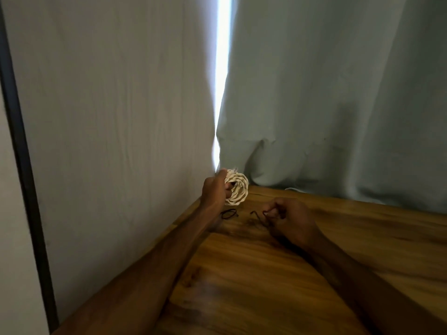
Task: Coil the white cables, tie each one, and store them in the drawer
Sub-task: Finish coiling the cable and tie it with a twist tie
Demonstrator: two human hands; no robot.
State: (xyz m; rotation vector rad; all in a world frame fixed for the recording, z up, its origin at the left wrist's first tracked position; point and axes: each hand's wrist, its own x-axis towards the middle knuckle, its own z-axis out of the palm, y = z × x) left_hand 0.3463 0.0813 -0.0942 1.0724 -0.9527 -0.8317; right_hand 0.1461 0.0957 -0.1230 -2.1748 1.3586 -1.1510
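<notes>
My left hand [214, 189] grips a coiled white cable [238, 189], holding it up just above the far left corner of the wooden table [266, 274]. To its right, my right hand [287, 217] pinches a thin black tie [260, 217] low over the tabletop. A second black tie [228, 213] lies on the wood below the coil, between my two hands. No drawer is in view.
Pale curtains [338, 105] hang behind the table, touching its far edge, with a bright gap of daylight between them. A dark vertical frame [24, 165] runs down the left side. The table's left edge runs diagonally under my left forearm.
</notes>
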